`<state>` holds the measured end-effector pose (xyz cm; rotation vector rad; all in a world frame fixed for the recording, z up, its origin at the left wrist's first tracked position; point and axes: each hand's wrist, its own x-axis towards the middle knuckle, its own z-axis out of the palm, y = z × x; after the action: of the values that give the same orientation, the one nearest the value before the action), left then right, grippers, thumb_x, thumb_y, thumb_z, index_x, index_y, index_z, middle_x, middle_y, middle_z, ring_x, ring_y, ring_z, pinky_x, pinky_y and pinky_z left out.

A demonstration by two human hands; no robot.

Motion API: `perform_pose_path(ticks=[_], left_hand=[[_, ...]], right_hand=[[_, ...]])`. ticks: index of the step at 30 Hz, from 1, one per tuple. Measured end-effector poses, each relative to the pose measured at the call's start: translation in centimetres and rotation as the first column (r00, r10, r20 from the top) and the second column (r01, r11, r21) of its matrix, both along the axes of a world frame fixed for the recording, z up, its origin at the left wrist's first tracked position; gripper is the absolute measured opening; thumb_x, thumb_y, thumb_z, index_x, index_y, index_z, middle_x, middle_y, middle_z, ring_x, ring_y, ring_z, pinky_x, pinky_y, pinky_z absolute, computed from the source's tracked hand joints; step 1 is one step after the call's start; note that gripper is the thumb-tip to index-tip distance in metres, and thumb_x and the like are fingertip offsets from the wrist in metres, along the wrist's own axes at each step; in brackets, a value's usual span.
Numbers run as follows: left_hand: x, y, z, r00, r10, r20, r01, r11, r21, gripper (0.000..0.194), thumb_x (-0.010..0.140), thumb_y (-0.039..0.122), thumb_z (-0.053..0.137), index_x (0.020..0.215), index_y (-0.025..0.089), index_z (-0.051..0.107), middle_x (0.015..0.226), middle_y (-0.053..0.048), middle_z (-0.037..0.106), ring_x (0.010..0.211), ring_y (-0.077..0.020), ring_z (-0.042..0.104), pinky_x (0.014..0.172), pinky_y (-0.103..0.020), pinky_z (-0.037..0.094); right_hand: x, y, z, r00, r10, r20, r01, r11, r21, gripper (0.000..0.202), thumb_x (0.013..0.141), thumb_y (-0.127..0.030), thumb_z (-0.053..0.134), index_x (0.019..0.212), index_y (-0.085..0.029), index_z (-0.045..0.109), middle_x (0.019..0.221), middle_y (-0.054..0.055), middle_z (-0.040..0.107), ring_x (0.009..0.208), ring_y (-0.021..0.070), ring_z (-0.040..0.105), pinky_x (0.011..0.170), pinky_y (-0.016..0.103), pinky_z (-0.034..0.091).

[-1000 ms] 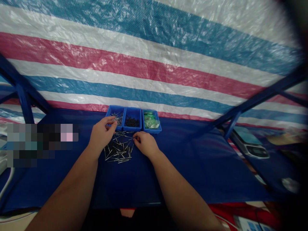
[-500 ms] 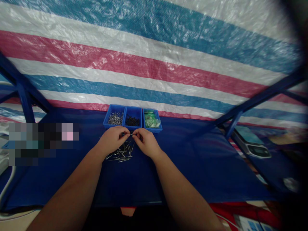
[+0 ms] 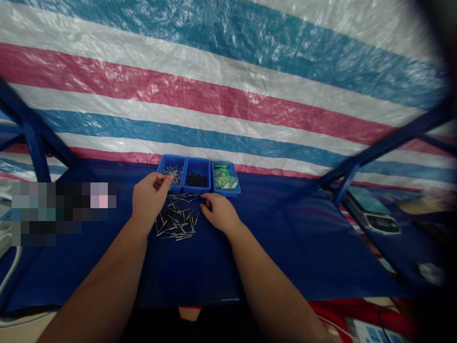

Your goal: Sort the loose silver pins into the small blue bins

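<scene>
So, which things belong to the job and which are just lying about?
Likely job things:
loose, slim silvery metal pins between left hand and right hand;
blue plastic bin of similar pins;
blue plastic bin of small black pieces;
perhaps blue plastic bin with green contents.

Apparently just about:
pale boxy digital scale;
red, white and blue striped plastic sheet.
</scene>
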<state>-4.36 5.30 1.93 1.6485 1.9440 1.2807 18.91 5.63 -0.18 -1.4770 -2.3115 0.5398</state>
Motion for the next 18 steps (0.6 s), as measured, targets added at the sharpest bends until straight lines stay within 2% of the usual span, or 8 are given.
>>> perform_pose_path(ticks=[2, 5, 13, 18], left_hand=[[-0.49, 0.31, -0.32, 0.995, -0.020, -0.100, 0.009, 0.995, -0.101, 0.035, 0.087, 0.055, 0.061, 0.083, 0.021, 0.071, 0.068, -0.002, 0.069, 0.062, -0.0180, 0.060, 0.060, -0.029, 0.041], [-0.66, 0.46, -0.52, 0.982, -0.032, -0.189, 0.005, 0.990, -0.142, 0.035, 0.087, 0.055, 0.060, 0.080, 0.022, 0.070, 0.064, -0.002, 0.065, 0.060, -0.0182, 0.059, 0.057, -0.029, 0.036], [0.04, 0.22, -0.41, 0.975, -0.156, -0.158, 0.127, 0.976, -0.179, 0.027, 0.086, 0.048, 0.060, 0.083, 0.023, 0.071, 0.064, 0.000, 0.062, 0.060, -0.0167, 0.058, 0.059, -0.029, 0.037], [0.18, 0.26, -0.60, 0.968, -0.208, -0.143, 0.182, 0.967, -0.177, 0.026, 0.086, 0.045, 0.060, 0.083, 0.022, 0.070, 0.063, 0.000, 0.062, 0.059, -0.0157, 0.057, 0.058, -0.029, 0.037]], right_hand=[[-0.07, 0.01, 0.17, 0.999, -0.020, 0.044, 0.021, 1.000, -0.017, 0.029, 0.092, -0.022, 0.060, 0.119, -0.019, 0.070, 0.099, 0.006, 0.070, 0.083, 0.0169, 0.063, 0.077, 0.028, 0.046], [-0.07, 0.17, 0.17, 0.997, -0.023, 0.068, 0.025, 0.999, -0.028, 0.027, 0.092, -0.019, 0.058, 0.115, -0.019, 0.073, 0.104, 0.008, 0.071, 0.087, 0.0171, 0.064, 0.081, 0.027, 0.047], [-0.01, 0.41, 0.05, 0.995, -0.037, 0.093, 0.039, 0.999, -0.018, 0.016, 0.090, -0.016, 0.058, 0.095, -0.018, 0.073, 0.099, 0.007, 0.070, 0.083, 0.0161, 0.063, 0.077, 0.026, 0.046], [-0.31, -0.15, 0.67, 0.983, -0.042, 0.181, 0.047, 0.999, -0.025, 0.015, 0.093, -0.018, 0.056, 0.095, -0.019, 0.071, 0.100, 0.008, 0.070, 0.085, 0.0183, 0.064, 0.074, 0.027, 0.044]])
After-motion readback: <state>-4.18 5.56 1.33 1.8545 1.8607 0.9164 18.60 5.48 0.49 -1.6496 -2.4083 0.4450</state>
